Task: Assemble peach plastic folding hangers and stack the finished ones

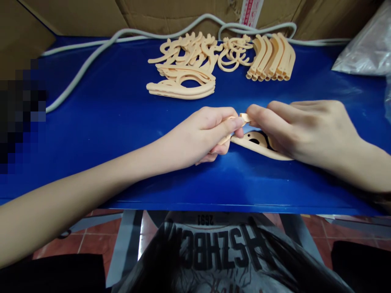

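My left hand (205,134) and my right hand (301,129) meet at the middle of the blue table (106,122), both closed on one peach plastic part (255,144). The part is flat and curved with an oval hole, and lies partly under my right palm. The fingertips of both hands pinch a small tab of it (244,118) between them. Most of the part's right end is hidden by my right hand.
At the back lie piles of peach plastic pieces: flat curved arms (180,87), hooks (233,53) and a row of ridged pieces (271,57). A grey cable (91,61) runs along the back. Cardboard boxes (171,14) stand behind; a clear bag (366,49) is at right.
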A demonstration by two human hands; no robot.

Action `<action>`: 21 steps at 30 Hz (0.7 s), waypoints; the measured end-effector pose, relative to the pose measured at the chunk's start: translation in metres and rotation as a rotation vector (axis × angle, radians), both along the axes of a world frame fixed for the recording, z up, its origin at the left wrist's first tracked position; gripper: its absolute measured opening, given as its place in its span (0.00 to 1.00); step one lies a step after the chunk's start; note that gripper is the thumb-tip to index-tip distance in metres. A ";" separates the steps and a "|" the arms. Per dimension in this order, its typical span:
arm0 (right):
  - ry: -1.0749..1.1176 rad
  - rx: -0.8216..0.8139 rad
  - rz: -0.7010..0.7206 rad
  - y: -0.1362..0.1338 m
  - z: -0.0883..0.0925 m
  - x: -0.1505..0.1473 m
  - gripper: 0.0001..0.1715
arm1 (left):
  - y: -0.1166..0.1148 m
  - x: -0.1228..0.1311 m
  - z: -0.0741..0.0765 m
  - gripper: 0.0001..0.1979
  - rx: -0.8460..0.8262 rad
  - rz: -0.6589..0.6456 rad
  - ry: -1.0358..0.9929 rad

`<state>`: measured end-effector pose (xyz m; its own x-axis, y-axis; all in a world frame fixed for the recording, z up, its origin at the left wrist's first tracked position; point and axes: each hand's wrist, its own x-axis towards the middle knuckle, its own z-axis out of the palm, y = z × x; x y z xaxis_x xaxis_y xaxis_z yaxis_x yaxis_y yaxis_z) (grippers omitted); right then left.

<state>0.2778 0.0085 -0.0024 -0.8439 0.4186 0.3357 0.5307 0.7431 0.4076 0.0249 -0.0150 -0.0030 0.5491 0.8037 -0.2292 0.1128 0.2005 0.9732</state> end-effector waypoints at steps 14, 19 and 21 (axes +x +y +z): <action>0.025 -0.252 -0.023 0.007 -0.004 0.005 0.21 | 0.000 0.002 -0.001 0.16 0.151 -0.013 0.091; 0.340 -0.582 -0.073 0.018 0.003 0.005 0.25 | -0.008 -0.003 0.007 0.16 0.561 0.000 0.185; 0.449 -0.545 -0.134 0.025 0.003 0.007 0.28 | -0.011 -0.004 0.009 0.17 0.629 0.021 0.187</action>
